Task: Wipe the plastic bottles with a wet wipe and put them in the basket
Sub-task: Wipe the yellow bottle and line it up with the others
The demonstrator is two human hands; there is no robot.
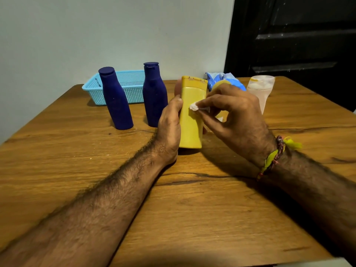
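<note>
Yellow bottle (191, 120) upright on the table (77, 170), clasped along its left side by the left hand (169, 128). Right hand (237, 120) pinching a small white wipe (193, 107) between thumb and fingers, pressed against the bottle's front. Two blue bottles (115, 99) – standing left of the yellow one, capped, untouched. Basket (131, 81) behind them, against the wall. Blue packet (227, 78) and a clear bottle (260, 89) behind the right hand. Thread band (273, 157) on the right wrist.

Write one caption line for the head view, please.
Left hand steadies a yellow bottle while right hand rubs it with a wet wipe.
</note>
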